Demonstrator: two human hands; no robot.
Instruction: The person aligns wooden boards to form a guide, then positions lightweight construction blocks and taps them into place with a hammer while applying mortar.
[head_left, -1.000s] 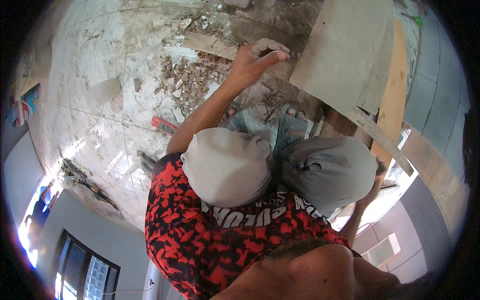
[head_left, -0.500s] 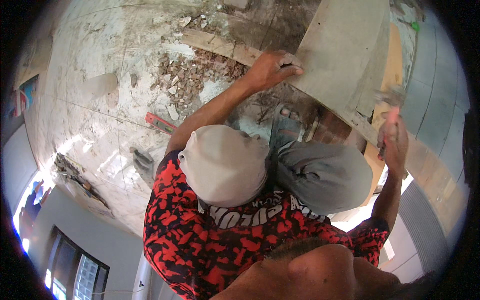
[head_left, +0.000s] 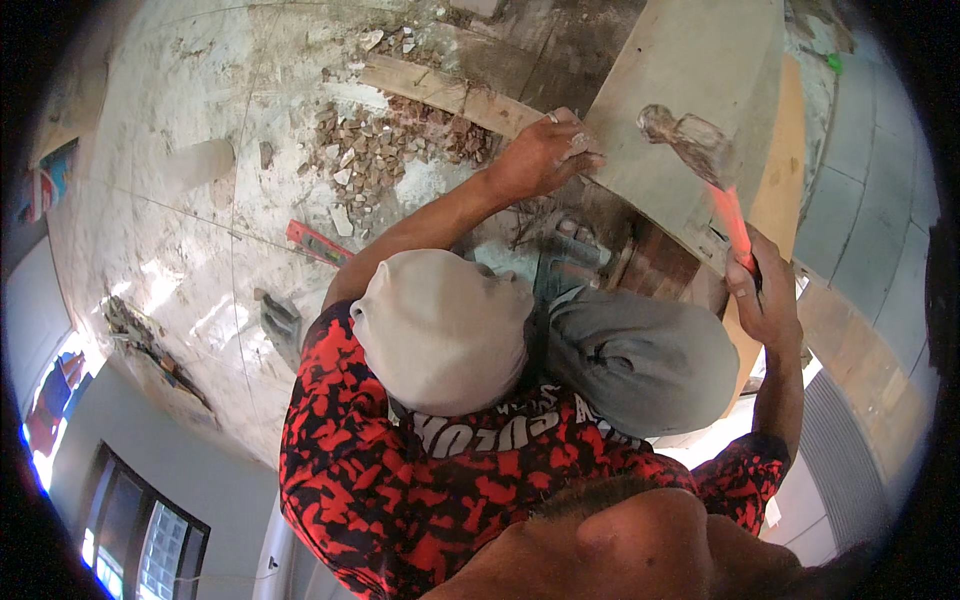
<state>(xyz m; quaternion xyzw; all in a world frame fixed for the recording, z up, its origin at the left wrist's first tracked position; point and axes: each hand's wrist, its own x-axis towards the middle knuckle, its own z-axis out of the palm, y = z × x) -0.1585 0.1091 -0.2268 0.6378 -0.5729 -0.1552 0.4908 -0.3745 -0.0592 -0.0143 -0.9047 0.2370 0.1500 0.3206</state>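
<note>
My right hand (head_left: 762, 295) grips the orange handle of a hammer (head_left: 732, 220), its metal head raised over a large pale board (head_left: 670, 70). My left hand (head_left: 550, 155) is curled, fingertips pinched at the board's near left edge; what they hold, if anything, is too small to make out. Beside that hand lies a narrow wooden plank (head_left: 440, 85). Below the hammer, a yellowish wood strip (head_left: 785, 150) runs along the board's right side. I squat, both grey-clad knees beneath my arms and sandalled feet on the dusty floor.
Broken tile rubble (head_left: 360, 150) is heaped left of my left hand. A red spirit level (head_left: 320, 243) and a grey tool (head_left: 280, 320) lie on the stained floor. Grey tiles (head_left: 865, 240) line the right side. Another person (head_left: 55, 400) shows at the bright opening far left, near a window (head_left: 145, 520).
My right hand has risen from beside my right knee, swinging the hammer up and leftward over the board. My left hand has shifted slightly down and right to the board's edge.
</note>
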